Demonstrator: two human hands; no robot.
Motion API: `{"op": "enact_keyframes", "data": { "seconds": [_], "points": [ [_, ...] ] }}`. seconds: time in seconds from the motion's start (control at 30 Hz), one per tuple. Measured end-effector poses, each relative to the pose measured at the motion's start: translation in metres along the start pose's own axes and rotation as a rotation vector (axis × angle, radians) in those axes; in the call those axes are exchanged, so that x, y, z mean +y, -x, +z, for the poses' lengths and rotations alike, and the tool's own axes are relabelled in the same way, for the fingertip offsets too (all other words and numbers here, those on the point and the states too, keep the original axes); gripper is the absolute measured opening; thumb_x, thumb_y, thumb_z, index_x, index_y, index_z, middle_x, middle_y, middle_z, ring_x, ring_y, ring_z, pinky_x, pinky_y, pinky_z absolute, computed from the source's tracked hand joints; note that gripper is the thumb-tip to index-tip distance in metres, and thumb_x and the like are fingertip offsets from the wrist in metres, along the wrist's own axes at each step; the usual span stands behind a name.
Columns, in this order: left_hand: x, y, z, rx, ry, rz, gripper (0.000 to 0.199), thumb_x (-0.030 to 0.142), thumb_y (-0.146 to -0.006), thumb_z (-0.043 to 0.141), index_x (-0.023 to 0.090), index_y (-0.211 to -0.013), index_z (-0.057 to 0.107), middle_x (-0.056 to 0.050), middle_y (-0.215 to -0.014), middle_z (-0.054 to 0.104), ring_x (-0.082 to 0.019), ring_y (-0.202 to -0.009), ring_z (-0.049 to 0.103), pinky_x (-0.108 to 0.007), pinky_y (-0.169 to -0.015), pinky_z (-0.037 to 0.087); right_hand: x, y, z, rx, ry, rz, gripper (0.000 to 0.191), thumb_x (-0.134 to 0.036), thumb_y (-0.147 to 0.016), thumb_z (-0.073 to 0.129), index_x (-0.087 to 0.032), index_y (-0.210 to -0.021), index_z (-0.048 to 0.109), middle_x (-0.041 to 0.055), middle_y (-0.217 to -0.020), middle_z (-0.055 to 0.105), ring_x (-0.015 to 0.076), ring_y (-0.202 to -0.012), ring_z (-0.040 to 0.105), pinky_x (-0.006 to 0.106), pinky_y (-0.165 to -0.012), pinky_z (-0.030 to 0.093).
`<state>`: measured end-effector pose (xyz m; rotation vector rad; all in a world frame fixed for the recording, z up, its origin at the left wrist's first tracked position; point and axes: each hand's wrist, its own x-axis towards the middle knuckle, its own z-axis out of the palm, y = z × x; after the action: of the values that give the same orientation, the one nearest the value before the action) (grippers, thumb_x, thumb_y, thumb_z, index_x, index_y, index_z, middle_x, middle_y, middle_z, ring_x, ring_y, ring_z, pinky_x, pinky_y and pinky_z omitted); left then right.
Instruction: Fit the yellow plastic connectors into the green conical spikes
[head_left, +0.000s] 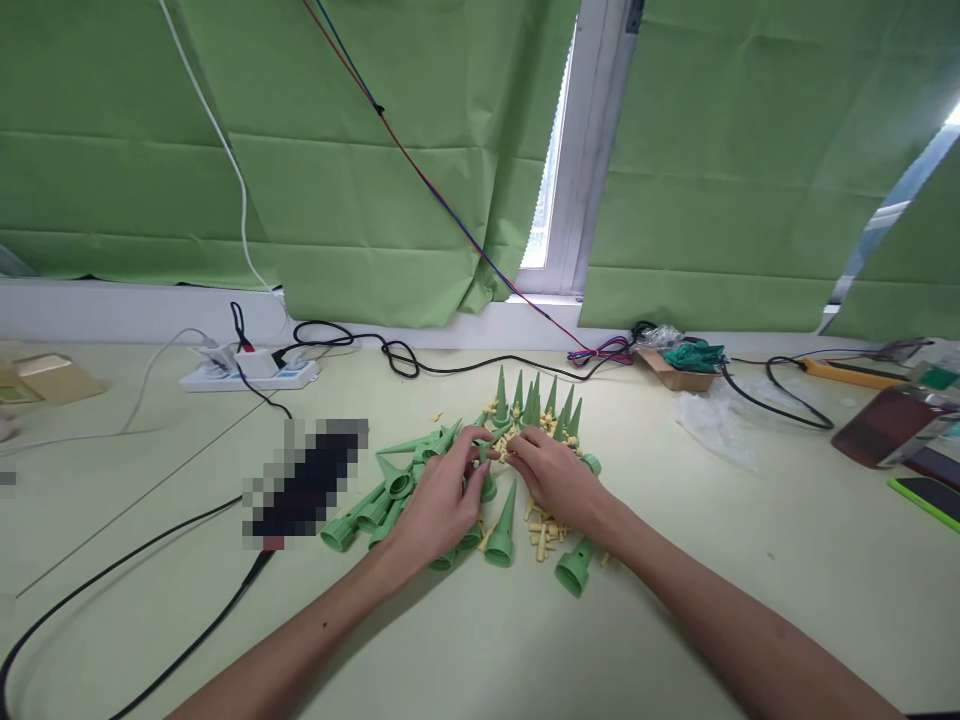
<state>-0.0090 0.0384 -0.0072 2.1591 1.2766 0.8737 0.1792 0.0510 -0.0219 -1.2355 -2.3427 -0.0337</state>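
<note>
My left hand is closed around a green plastic cone, its fingers partly covering it. Close by on the right, my right hand has its fingertips pinched together over small yellow pegs; whatever they hold is too small to make out. Several loose yellow pegs lie beneath and around that hand. Green cones lie in a heap beside my left hand. Behind both hands, more green cones stand point up. One upright cone and one tilted cone are in front.
On the left are a blurred dark object with a black cable and a white power strip. A small cardboard box, clear plastic, a reddish bottle and a green-edged phone are on the right.
</note>
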Motion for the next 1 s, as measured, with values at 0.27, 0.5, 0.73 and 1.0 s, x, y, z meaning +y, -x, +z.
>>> {"op": "enact_keyframes", "data": {
  "seconds": [0.27, 0.5, 0.73, 1.0],
  "points": [
    [0.000, 0.001, 0.000, 0.056, -0.050, 0.023, 0.023, 0.030, -0.095, 0.043, 0.024, -0.117, 0.047, 0.003, -0.071, 0.060, -0.011, -0.047, 0.038, -0.023, -0.050, 0.032, 0.002, 0.001, 0.002, 0.042, -0.104, -0.048, 0.019, -0.004, -0.095, 0.042, -0.017, -0.102, 0.054, 0.0066, -0.097, 0.054, 0.0168, -0.081, 0.058, 0.027, -0.070, 0.046],
    [0.008, 0.002, 0.000, 0.168, -0.005, 0.019, 0.035, 0.037, -0.091, 0.054, 0.024, -0.122, 0.044, -0.003, -0.099, 0.062, -0.009, -0.051, 0.050, -0.023, -0.049, 0.039, 0.003, 0.000, 0.003, 0.206, -0.214, -0.180, 0.019, -0.009, -0.098, 0.038, -0.018, -0.107, 0.052, 0.0085, -0.098, 0.059, 0.0186, -0.085, 0.059, 0.030, -0.073, 0.050],
    [0.016, 0.005, -0.004, 0.438, 0.101, 0.157, 0.012, 0.032, -0.092, 0.055, 0.020, -0.091, 0.053, 0.002, -0.079, 0.051, -0.008, -0.056, 0.042, -0.022, -0.052, 0.037, -0.005, 0.001, 0.002, 0.538, -0.263, -0.297, 0.018, -0.009, -0.098, 0.040, -0.019, -0.108, 0.052, 0.0063, -0.086, 0.061, 0.0164, -0.079, 0.060, 0.027, -0.069, 0.050],
    [0.012, 0.008, 0.003, 0.220, 0.023, 0.262, 0.016, 0.027, -0.098, 0.046, 0.019, -0.091, 0.057, 0.000, -0.077, 0.056, -0.011, -0.059, 0.043, -0.024, -0.056, 0.037, -0.008, 0.004, 0.002, 0.571, -0.251, -0.316, 0.022, -0.009, -0.098, 0.039, -0.020, -0.112, 0.051, 0.0047, -0.082, 0.060, 0.0153, -0.074, 0.061, 0.026, -0.065, 0.051]
  ]
}}
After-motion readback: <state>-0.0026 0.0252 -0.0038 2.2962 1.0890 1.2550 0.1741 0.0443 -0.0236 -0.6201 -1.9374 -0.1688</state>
